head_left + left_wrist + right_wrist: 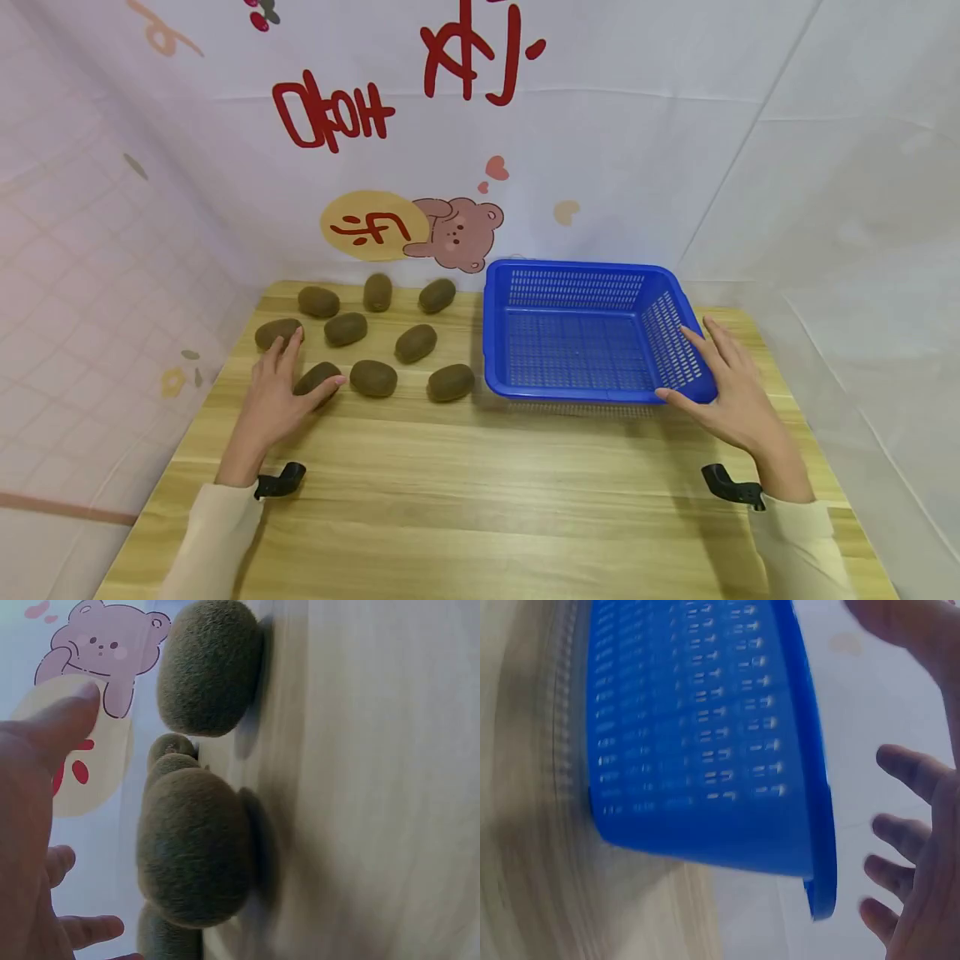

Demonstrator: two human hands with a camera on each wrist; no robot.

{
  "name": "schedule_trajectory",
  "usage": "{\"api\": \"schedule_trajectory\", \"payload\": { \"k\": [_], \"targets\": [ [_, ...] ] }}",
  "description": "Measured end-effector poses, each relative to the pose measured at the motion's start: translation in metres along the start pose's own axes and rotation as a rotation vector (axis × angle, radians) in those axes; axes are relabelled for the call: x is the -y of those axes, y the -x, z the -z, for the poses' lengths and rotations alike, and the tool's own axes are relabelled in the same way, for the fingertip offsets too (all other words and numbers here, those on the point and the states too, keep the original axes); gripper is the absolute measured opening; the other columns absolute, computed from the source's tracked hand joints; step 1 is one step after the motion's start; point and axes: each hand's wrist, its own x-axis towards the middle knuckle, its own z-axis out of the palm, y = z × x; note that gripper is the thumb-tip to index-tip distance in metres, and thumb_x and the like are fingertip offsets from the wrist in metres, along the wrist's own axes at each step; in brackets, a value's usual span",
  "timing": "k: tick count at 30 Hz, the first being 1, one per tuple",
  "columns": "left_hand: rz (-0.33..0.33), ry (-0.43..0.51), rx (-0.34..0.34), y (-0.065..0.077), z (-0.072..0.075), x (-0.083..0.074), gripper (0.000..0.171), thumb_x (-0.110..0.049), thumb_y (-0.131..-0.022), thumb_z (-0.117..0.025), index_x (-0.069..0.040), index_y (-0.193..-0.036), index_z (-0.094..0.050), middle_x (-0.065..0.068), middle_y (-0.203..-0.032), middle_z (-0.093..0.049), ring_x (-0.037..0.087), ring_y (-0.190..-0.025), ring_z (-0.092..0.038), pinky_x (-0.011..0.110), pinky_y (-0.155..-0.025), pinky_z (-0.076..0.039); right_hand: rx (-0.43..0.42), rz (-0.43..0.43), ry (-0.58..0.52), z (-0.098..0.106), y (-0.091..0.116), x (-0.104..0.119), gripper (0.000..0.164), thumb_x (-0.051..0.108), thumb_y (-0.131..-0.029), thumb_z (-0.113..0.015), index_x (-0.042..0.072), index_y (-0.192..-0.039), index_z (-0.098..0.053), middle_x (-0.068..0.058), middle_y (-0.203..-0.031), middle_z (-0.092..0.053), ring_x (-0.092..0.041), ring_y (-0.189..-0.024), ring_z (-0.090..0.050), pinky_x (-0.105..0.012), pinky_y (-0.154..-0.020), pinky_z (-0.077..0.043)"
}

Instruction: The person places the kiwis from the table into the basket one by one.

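Note:
My left hand (279, 400) hovers with spread fingers over a brown kiwi (318, 379) at the near left of a loose group. In the left wrist view that kiwi (196, 847) lies on the wood, with thumb and fingers apart from it. Beyond the fingertips lies another kiwi (277, 334), partly covered by them. At the right, my right hand (738, 400) reaches over the near right corner of a blue plastic basket (570, 395), fingers spread. From the right wrist, the basket's slotted wall (697, 735) shows, with the fingers beside and above its rim.
Several more kiwis, among them one kiwi (451, 382) nearest the basket, lie on the wooden table (480, 500). A white printed cloth (637, 133) hangs behind the table, and cloth walls stand at both sides. Black wrist mounts (281, 481) sit by both sleeves.

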Motion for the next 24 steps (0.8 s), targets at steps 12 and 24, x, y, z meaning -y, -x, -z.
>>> {"api": "schedule_trajectory", "payload": {
  "k": [12,24],
  "targets": [
    [-0.024,0.076,-0.068,0.006,-0.015,0.003,0.082,-0.043,-0.095,-0.072,-0.002,-0.157,-0.037,0.037,-0.153,-0.033,0.062,-0.137,-0.032,0.077,-0.102,-0.033,0.004,0.158,-0.089,-0.008,0.005,0.011,0.075,0.020,-0.079,-0.089,0.020,-0.147,-0.057,-0.019,-0.152,-0.052,-0.048,-0.140,-0.043,-0.068,-0.107,-0.037],
    [0.002,0.109,-0.091,0.009,-0.019,-0.004,0.056,-0.016,-0.092,-0.076,0.000,-0.142,-0.057,0.032,-0.129,-0.056,0.054,-0.117,-0.054,0.068,-0.094,-0.045,-0.017,0.316,-0.070,-0.015,0.014,0.005,0.039,-0.002,-0.077,-0.085,0.020,-0.109,-0.080,0.004,-0.105,-0.073,-0.004,-0.102,-0.057,-0.017,-0.089,-0.042]
  ]
}}
